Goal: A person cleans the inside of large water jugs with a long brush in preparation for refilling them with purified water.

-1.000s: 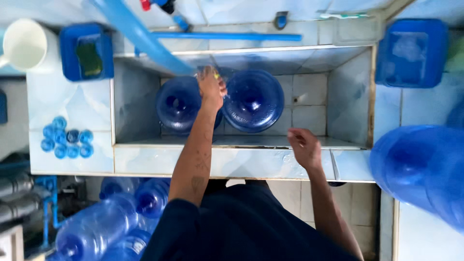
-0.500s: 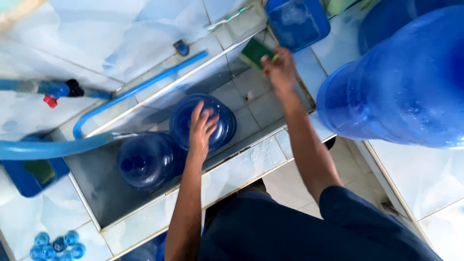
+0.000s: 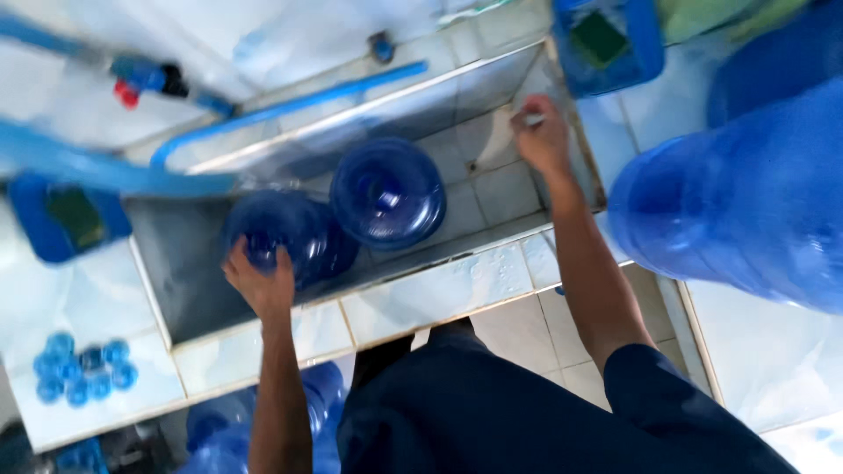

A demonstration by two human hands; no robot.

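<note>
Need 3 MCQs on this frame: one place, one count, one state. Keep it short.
1. Where is the left hand?
A. on the left jug in the basin
B. on the pipe
C. on the caps

2. How many jugs stand in the basin?
A. one
B. two
C. four

3. How is the right hand?
A. flat on the counter
B. hanging free
C. closed on something small at the basin's far right corner

Answers:
1 A, its fingers rest on that jug's rim.
2 B, the left jug and the right jug stand side by side.
3 C, its fingers are curled there; the item is too blurred to name.
</note>
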